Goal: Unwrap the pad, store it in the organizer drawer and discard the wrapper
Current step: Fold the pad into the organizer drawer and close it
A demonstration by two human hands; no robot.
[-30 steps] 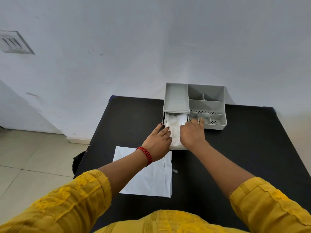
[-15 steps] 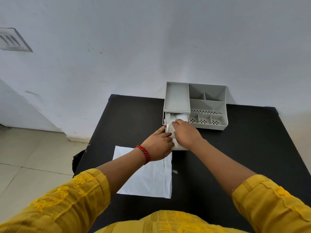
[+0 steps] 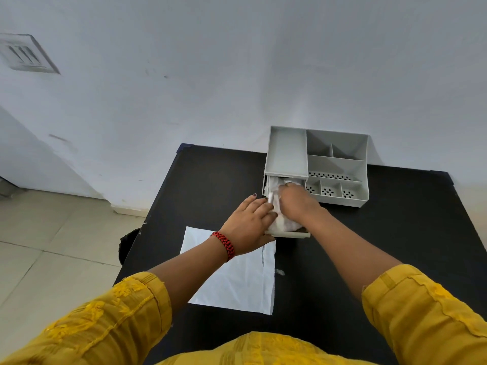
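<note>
Both hands press the pad (image 3: 283,225) into the drawer (image 3: 287,234): right hand (image 3: 299,204) fingers flat, left hand (image 3: 250,219) spread open.

Pale grey-white wall (image 3: 237,61) behind, plain, few small dark marks. Vent grille (image 3: 25,55) set in wall at upper left. Second wall face (image 3: 31,159) at left, in shade, angled away. Floor (image 3: 47,241) of light beige tiles, thin joints visible. Low pale skirting (image 3: 129,209) along wall foot. Black worktop (image 3: 210,185) pushed against wall, dark blue corner caps at far corners. Dark round object (image 3: 128,243) beside worktop's left edge, unclear what. Soft even light.
</note>
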